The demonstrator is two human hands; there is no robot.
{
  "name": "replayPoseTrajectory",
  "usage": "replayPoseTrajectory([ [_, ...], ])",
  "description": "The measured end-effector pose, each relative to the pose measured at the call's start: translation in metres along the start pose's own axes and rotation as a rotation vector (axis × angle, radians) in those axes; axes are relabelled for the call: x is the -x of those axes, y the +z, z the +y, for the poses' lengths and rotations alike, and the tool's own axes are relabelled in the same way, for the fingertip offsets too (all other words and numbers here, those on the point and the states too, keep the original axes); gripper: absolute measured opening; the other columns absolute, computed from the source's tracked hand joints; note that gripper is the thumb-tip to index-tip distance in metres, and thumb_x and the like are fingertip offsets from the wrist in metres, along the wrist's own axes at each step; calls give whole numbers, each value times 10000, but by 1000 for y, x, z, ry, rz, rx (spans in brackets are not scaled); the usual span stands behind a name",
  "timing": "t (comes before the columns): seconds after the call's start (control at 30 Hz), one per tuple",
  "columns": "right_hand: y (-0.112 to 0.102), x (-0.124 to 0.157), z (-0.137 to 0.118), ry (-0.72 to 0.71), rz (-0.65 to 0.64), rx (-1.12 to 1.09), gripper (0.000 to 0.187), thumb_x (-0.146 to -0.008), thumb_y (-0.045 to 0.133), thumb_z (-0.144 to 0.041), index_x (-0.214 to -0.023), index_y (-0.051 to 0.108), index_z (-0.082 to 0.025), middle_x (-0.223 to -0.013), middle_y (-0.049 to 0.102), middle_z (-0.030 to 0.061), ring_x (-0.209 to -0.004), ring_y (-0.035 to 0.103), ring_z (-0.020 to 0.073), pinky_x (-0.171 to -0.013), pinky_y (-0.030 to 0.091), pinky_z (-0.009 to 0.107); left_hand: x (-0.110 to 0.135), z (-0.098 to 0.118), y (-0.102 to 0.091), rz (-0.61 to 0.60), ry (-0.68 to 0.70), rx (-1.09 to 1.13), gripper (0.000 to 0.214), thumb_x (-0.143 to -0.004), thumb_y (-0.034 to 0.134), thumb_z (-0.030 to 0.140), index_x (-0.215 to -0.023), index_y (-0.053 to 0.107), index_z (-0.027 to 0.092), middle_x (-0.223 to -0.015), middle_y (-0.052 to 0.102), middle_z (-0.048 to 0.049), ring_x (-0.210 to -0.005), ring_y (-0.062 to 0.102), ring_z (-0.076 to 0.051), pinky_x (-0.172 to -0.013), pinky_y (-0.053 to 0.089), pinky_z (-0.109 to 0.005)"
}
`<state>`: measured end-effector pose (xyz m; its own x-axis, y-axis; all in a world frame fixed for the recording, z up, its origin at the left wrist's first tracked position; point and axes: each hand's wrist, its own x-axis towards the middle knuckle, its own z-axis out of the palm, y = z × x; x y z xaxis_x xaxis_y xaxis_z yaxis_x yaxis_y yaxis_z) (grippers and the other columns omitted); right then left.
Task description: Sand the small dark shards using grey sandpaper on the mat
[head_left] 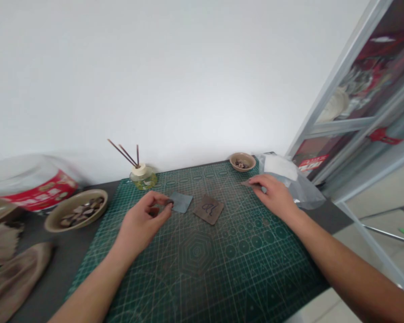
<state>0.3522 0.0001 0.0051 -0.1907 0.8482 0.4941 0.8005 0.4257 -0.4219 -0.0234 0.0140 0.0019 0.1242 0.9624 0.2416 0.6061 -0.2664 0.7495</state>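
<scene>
Left hand (143, 220): raised over a green cutting mat (202, 269), wrist angled, fingers (161, 197) closed in a pinch on one small dark piece (169, 202), just beside one grey leather square (182, 202). Right hand (272, 195): forearm extended, palm down, fingers (259, 180) touching one thin grey piece (245, 182) near the mat's far edge; firm grip or light contact impossible to confirm. Between both hands, one brown leather square (208, 209) with dark marking, flat on the mat. Nearby: one wide bowl (76, 210) and one small bowl (242, 161), both holding small brownish pieces; one reed diffuser (143, 178) with three sticks; one plastic bag (289, 179).
</scene>
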Motion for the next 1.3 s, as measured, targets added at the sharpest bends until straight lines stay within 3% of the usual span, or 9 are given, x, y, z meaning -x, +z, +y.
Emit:
replayPoseTrajectory([
  [0.2,21,17,12,-25,-300,85,295,-874,554,-188,-1152,652,-166,-1250,624,129,-1176,557,255,-1021,428,434,-2,-2,2,49,9,50,331,-798,665,406,-1045,563,212,-907,661,-19,-784,640,-186,-699,496,-287],
  [0.43,20,11,6,29,-363,104,428,-852,632,-416,-1199,646,-165,-1334,573,159,-1226,531,303,-1044,408,483,-1,-2,3,27,67,11,207,-834,629,377,-948,578,212,-893,654,-11,-767,625,-166,-707,483,-281],
  [0.6,30,2,-30,-17,-252,138,491,-833,650,-463,-1219,622,-161,-1395,508,162,-1296,450,312,-1090,355,486,1,2,4,9,77,15,199,-822,634,348,-964,598,213,-890,674,-11,-773,633,-168,-695,475,-277],
  [0.7,45,-7,-60,-129,-356,53,602,-832,636,-536,-1317,553,-190,-1338,562,127,-1239,500,279,-1063,388,442,2,4,5,-14,82,39,194,-811,639,334,-961,610,214,-898,687,-14,-807,646,-176,-724,485,-284],
  [0.8,64,-15,-82,-176,-435,57,713,-793,647,-600,-1348,532,-166,-1312,576,153,-1213,510,303,-1025,410,448,3,6,6,-38,96,53,178,-818,622,326,-960,623,219,-907,693,-19,-831,651,-183,-735,492,-290],
  [0.93,78,-21,-92,-203,-441,177,488,-849,618,-473,-1208,636,-142,-1252,615,156,-1161,531,311,-985,420,435,4,8,5,-38,107,43,162,-817,618,298,-960,630,222,-914,695,-18,-841,649,-183,-749,491,-295],
  [1.1,67,-26,-96,-123,-402,242,196,-865,530,-203,-969,688,-149,-1021,703,123,-938,632,247,-837,446,350,3,6,4,-51,108,54,156,-830,605,274,-976,625,222,-914,683,-8,-817,644,-169,-724,488,-280],
  [1.2,55,-24,-103,-79,-352,158,135,-868,538,-231,-890,665,-190,-827,703,46,-762,633,193,-690,410,291,3,5,4,-55,102,52,162,-839,598,291,-983,627,223,-911,682,-3,-794,640,-165,-702,485,-269],
  [1.3,51,-18,-112,-159,-447,56,82,-830,591,-261,-791,643,-211,-719,674,1,-650,596,158,-600,347,264,4,6,6,-45,96,68,172,-858,583,324,-987,635,222,-899,681,-4,-789,640,-166,-694,484,-268],
])
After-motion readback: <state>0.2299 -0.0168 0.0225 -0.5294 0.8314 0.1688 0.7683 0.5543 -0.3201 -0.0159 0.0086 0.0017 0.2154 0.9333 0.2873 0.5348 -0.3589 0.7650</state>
